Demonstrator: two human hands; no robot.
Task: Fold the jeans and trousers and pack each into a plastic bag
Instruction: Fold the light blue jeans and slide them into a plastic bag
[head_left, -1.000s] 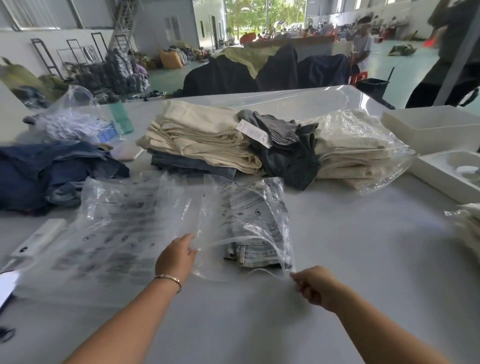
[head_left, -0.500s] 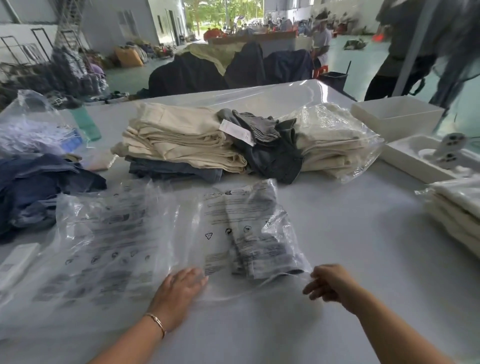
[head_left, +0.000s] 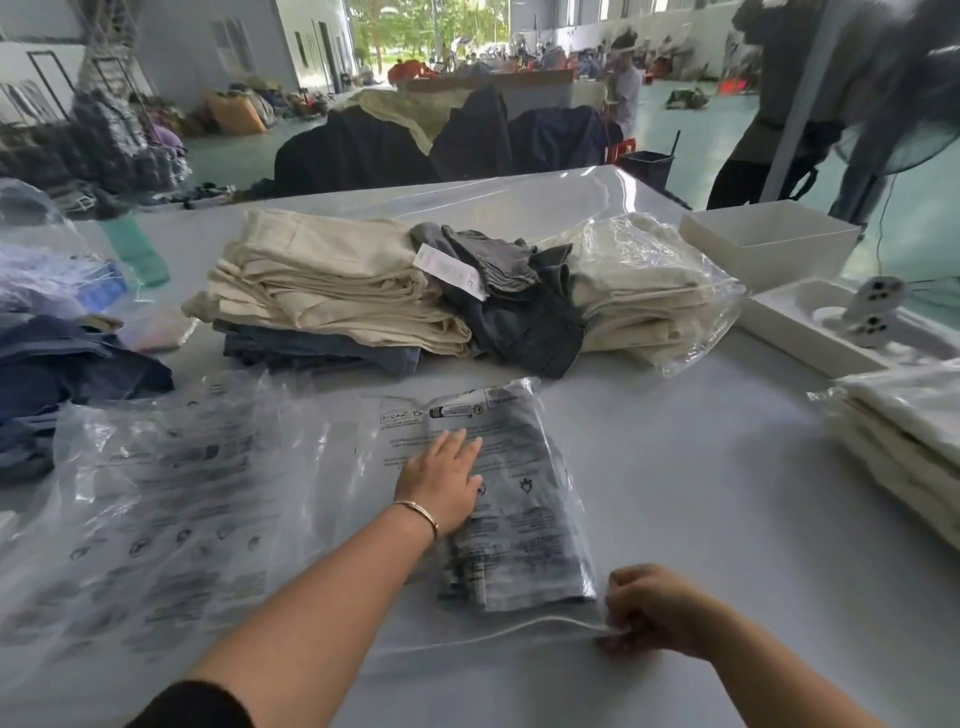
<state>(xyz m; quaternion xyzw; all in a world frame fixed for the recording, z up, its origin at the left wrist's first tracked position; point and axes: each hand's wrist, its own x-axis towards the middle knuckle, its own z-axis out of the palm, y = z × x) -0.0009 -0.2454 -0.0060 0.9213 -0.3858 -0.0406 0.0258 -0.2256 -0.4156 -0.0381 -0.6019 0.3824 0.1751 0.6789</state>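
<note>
Your left hand (head_left: 441, 480) lies flat, fingers straight, pressing on the plastic bag (head_left: 498, 519) that holds the folded jeans (head_left: 519, 551). The bag rests on the counter (head_left: 701, 493) right in front of you, its long axis running from you toward the far side, leaning a little to your left at the far end; the open mouth is the near edge. Your right hand (head_left: 649, 610) has its grip clamped on that near edge at the right corner, fingers curled round the thin plastic. The jeans sit toward the right side of the bag, their length along the bag's length. Just to the left lies a heap of printed bags (head_left: 156, 519), spread flat and overlapping the packed one. Beyond, across the counter, a stack of cream trousers (head_left: 322, 280) rests on a darker pair, a crumpled grey garment (head_left: 519, 301) with a paper tag beside it, then bagged cream trousers (head_left: 644, 291). White trays (head_left: 769, 244) stand at the far right, and more bagged pale clothing (head_left: 909, 441) lies near the right edge.
</note>
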